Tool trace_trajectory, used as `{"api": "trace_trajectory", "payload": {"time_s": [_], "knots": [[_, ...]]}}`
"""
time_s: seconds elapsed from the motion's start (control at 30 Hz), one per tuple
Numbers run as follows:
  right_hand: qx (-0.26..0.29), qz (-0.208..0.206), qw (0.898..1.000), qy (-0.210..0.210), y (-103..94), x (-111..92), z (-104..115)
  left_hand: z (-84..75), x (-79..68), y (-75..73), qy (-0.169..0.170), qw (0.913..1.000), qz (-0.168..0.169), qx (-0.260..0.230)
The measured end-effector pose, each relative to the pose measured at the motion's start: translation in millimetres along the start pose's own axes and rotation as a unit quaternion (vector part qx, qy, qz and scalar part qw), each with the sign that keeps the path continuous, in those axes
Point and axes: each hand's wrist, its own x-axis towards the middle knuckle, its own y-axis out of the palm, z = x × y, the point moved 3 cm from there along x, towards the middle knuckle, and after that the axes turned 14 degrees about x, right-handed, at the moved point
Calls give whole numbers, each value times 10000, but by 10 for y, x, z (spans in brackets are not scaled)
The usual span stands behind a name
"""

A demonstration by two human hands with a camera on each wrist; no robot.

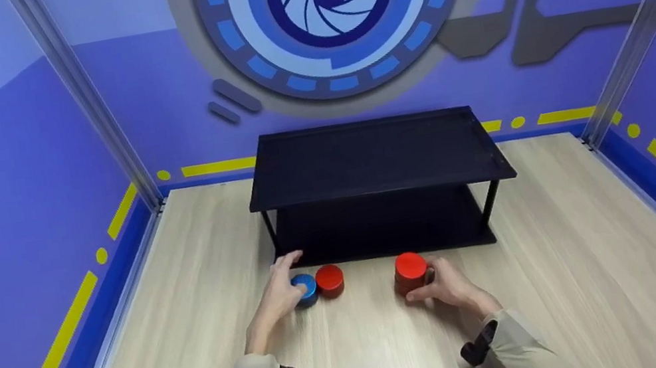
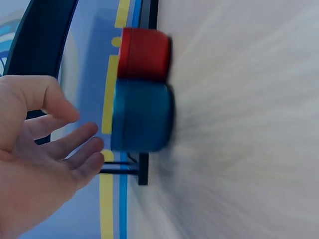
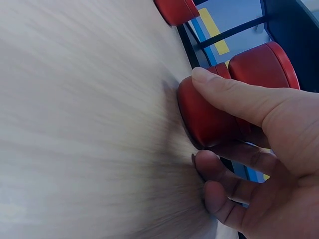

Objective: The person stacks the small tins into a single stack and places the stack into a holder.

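My left hand [image 1: 278, 295] hovers by a small round blue tin [image 1: 305, 290], its fingers loosely bent. In the left wrist view the fingers are apart from the blue tin [image 2: 142, 117], with nothing between them. A red tin [image 1: 330, 281] stands right beside the blue one. Further right, two red tins are stacked, the upper one [image 1: 410, 265] resting on the lower one [image 3: 209, 112]. My right hand [image 1: 450, 285] holds the lower tin, thumb along its near side and fingers behind. The two lowest fingers in the right wrist view are near the wooden surface.
A black two-tier shelf [image 1: 377, 158] stands behind the tins, its front edge close to them. Blue-purple panels [image 1: 23, 217] with yellow marks and metal posts [image 1: 90, 98] enclose the pale wooden table [image 1: 587, 273]. A black wrist strap [image 1: 481, 342] is on the right sleeve.
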Motion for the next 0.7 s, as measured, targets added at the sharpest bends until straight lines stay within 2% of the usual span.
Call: {"api": "trace_trajectory", "payload": {"time_s": [0.17,0.47,0.7], "knots": [[20,6,10000,-18,0,-3,0,104,-29,42,-181,9991,377,65],[28,33,10000,-70,6,0,-9,207,-28,84,-165,9989,429,101],[-187,19,9998,-4,-5,3,-16,282,-28,115,-396,9982,440,-30]]}}
